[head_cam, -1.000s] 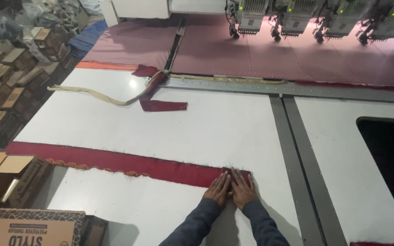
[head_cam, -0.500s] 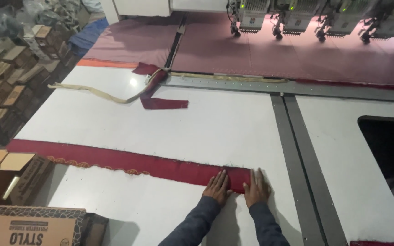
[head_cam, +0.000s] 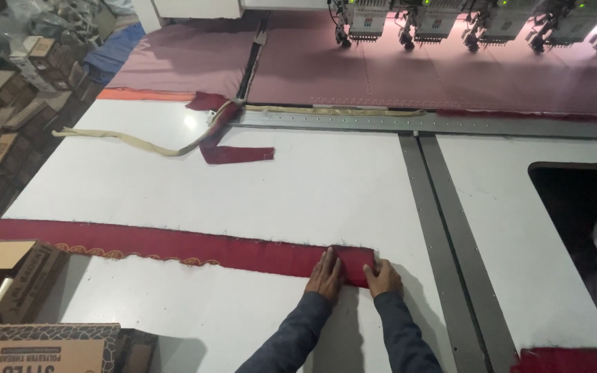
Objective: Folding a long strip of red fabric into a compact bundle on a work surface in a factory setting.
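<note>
the left hand [head_cam: 325, 273] is lying flat, fingers stretched out and together, pressing down on the right end of a long dark red fabric strip [head_cam: 174, 244]. it is gripping nothing, just palm down on the cloth. the right hand [head_cam: 382, 277] is sitting just beside it, fingers curled over the folded end of the strip, the fingertips touching the cloth's edge; whether it is pinching the fold or only pushing on it, i cannot tell. both dark sleeves are coming up from the bottom edge.

the strip is running away from the hands to the left, straight across the white table [head_cam: 326, 186], right to the far left edge, with a gold scalloped trim showing along its near side. its end is doubled over right between the two hands.

further out, a smaller red cloth piece [head_cam: 233, 153] is lying near the table's far side, with a beige tape [head_cam: 133, 141] trailing leftward from it. beyond that, a row of embroidery machine heads [head_cam: 478, 21] is hanging over maroon fabric [head_cam: 395, 69]. cardboard boxes [head_cam: 36, 345] are standing at the near left.
</note>
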